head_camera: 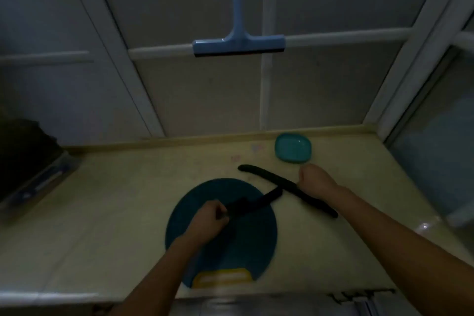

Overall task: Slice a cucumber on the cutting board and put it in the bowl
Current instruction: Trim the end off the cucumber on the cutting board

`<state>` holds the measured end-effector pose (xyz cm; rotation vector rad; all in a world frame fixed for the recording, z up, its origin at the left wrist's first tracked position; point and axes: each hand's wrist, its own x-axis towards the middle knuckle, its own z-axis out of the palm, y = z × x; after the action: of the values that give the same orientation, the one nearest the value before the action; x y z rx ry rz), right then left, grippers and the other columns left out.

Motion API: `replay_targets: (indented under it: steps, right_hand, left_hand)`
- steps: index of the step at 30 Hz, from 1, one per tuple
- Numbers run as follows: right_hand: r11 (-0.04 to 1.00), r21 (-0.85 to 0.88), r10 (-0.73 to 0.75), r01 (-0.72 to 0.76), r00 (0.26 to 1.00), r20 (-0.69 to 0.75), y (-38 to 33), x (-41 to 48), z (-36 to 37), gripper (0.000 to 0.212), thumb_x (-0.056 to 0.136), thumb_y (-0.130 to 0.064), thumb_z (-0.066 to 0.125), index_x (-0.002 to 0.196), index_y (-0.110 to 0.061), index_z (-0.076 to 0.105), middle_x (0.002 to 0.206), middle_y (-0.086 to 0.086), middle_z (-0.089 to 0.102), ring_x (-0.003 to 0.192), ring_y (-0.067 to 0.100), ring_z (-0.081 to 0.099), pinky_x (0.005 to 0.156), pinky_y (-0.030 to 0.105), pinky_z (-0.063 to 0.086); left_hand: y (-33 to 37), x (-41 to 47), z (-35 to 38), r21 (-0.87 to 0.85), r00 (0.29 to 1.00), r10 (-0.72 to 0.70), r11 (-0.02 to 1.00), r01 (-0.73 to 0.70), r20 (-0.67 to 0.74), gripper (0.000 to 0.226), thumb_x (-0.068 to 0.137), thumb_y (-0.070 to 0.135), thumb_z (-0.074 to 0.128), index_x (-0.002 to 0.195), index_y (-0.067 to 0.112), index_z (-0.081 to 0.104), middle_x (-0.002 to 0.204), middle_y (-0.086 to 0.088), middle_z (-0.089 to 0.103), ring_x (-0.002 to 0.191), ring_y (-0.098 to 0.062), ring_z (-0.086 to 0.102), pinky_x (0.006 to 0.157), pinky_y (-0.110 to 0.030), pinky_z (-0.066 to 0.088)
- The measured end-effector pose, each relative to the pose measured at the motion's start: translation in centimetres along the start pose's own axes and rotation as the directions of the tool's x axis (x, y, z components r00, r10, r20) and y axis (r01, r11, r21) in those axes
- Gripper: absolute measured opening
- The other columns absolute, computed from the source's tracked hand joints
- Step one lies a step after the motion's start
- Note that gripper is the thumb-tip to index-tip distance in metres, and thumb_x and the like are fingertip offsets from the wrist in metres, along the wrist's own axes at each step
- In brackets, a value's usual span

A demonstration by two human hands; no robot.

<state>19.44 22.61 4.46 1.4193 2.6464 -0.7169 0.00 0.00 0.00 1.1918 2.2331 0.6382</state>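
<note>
I had the right hand (315, 179) wrapped round the cucumber (266, 173), slanting just right of the cutting board (243, 246); left hand (208, 218) gripped the knife (256, 201).

I stand at a pale yellowish counter (102, 200) in dim light. Behind it rise white-framed panels (205, 97), with a blue squeegee (238, 43) against their crossbar (346, 36).

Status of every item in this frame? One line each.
cucumber: whole, uncut, beside the board, held by right hand
knife: held by left hand, over board
board: no slices on it
bowl: upright, empty
squeegee: hanging at the back
</note>
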Motion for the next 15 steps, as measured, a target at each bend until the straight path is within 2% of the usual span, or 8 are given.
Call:
replay_targets:
  steps: [2, 5, 9, 15]
  right_hand:
    - [0.999, -0.049, 0.008, -0.006, 0.999, 0.047, 1.0, 0.8, 0.3, 0.008, 0.086, -0.012, 0.053, 0.087, -0.010, 0.045, 0.099, 0.012, 0.054, 0.084, 0.018, 0.046, 0.066, 0.025, 0.037]
    - [0.998, -0.070, 0.007, 0.003, 0.990, 0.138, 2.8, 2.4, 1.8, 0.023, 0.085, -0.020, 0.059, 0.096, -0.012, 0.040, 0.115, 0.016, 0.050, 0.088, 0.020, 0.046, 0.070, 0.026, 0.036]
    - [0.996, -0.081, -0.016, 0.033, 0.981, 0.195, 4.7, 3.6, 3.6, 0.043, 0.081, -0.022, 0.065, 0.114, -0.006, 0.043, 0.118, 0.016, 0.047, 0.103, 0.029, 0.053, 0.074, 0.028, 0.041]
    - [0.998, -0.016, -0.058, 0.062, 0.982, 0.178, 6.6, 4.8, 5.5, 0.044, 0.078, -0.023, 0.070, 0.111, -0.006, 0.047, 0.114, 0.013, 0.047, 0.093, 0.026, 0.055, 0.072, 0.027, 0.043]
  left_hand:
    - [0.1, 0.5, 1.7, 0.054, 0.997, -0.011, 0.999, 0.007, 0.074, 0.033, 0.089, 0.021, 0.059, 0.121, 0.015, 0.051, 0.128, -0.005, 0.050, 0.113, -0.017, 0.050, 0.092, -0.022, 0.037]
    - [0.1, 0.3, 3.8, 0.107, 0.992, -0.036, 0.994, 0.023, 0.121, 0.052, 0.094, 0.018, 0.052, 0.142, 0.015, 0.033, 0.147, -0.003, 0.034, 0.134, -0.019, 0.032, 0.105, -0.019, 0.023]
    - [-0.5, 0.3, 5.3, 0.127, 0.992, -0.080, 0.990, 0.067, 0.102, 0.056, 0.096, 0.016, 0.046, 0.146, 0.018, 0.021, 0.153, -0.001, 0.021, 0.141, -0.018, 0.016, 0.109, -0.021, 0.017]
    - [-0.8, 0.1, 6.1, 0.079, 0.991, -0.109, 0.992, 0.103, 0.072, 0.052, 0.096, 0.011, 0.046, 0.144, 0.019, 0.028, 0.153, 0.002, 0.021, 0.142, -0.017, 0.014, 0.109, -0.023, 0.019]
